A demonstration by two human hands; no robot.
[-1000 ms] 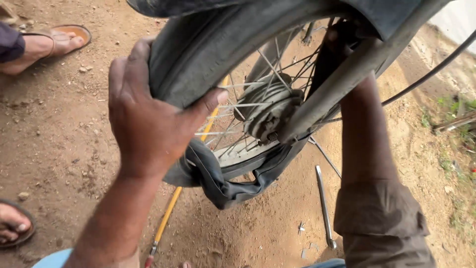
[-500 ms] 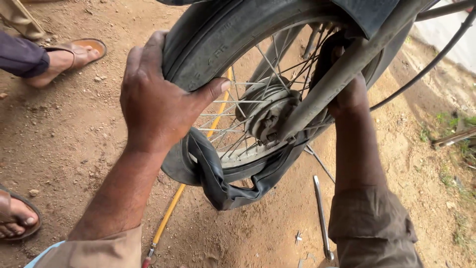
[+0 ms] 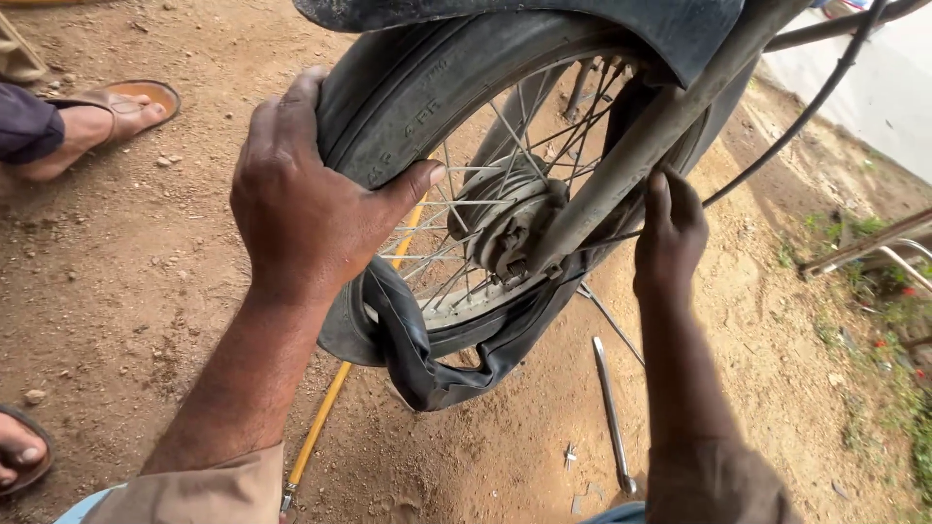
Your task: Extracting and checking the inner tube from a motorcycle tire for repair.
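Hands on a wheel, tube hanging out

Left hand [image 3: 311, 204] clamps the tyre [image 3: 408, 97] at its front; right hand [image 3: 670, 233] reaches behind the fork [image 3: 641, 146], its grip hidden. The limp tube [image 3: 427, 359] sags below the rim [image 3: 456, 315]; the tyre looks stiff, best gripped at its edge. The left hand has slid higher.

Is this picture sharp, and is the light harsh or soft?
Head view: soft, even daylight, no hard shadows or glare; left hand on the tyre is sharp, the right hand dimmer under the mudguard.
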